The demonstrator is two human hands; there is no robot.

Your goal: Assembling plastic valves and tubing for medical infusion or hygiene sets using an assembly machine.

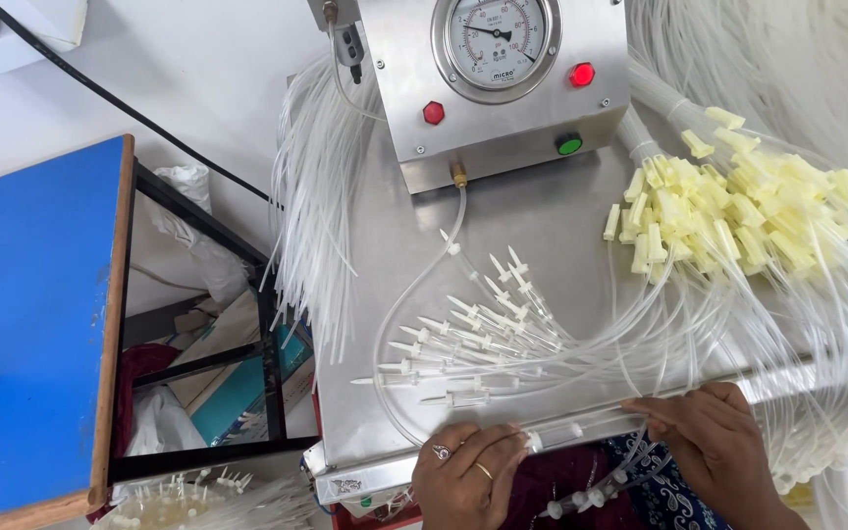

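Both hands sit at the lower edge of the frame, on the near rim of a steel tray (552, 211). The left hand (466, 471), ringed, and the right hand (714, 442) are apart, each pinching one end of a clear drip-chamber tube (559, 433). The tube lies left to right between them, along the rim. A fan of white spike connectors (473, 334) spreads just above the left hand, the nearer one. Yellow capped ends (728, 211) cluster at upper right, beside a pressure-gauge box (498, 74).

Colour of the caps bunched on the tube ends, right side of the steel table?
Pale yellow caps, clearest in the head view.
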